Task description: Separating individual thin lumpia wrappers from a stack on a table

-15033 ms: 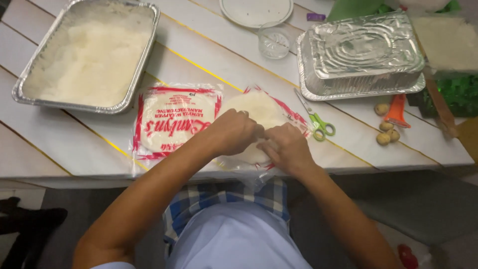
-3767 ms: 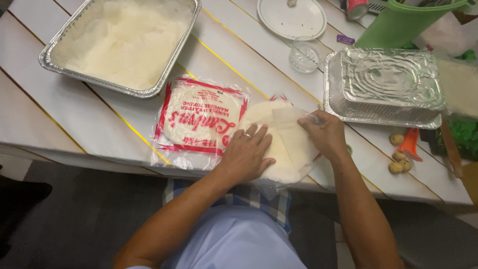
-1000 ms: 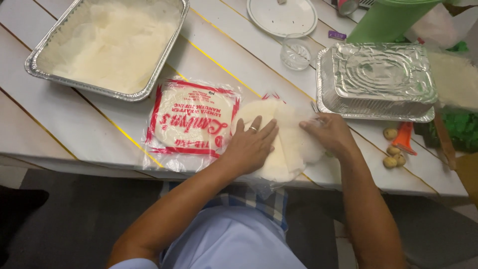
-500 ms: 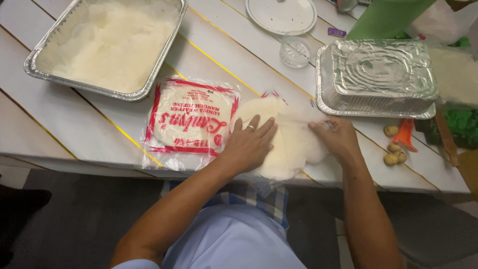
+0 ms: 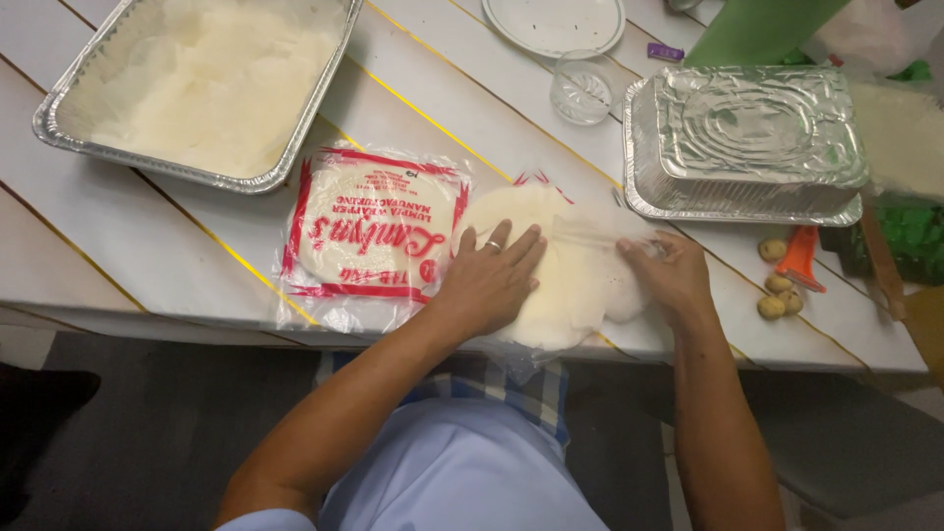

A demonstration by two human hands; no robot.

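Since a moment before, both hands had barely shifted: the left hand [image 5: 495,278] lay spread flat on the stack of thin, pale round wrappers [image 5: 551,270], while the right hand [image 5: 671,277] pinched a soft wrapper edge. That stack sat at the white slatted bench [image 5: 147,246] front edge, between a sealed red-printed wrapper packet [image 5: 372,231] and an upturned crinkled foil tray [image 5: 752,143].

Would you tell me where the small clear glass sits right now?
In the head view, the clear glass stands upper centre, between the white plate and the upturned foil tray.
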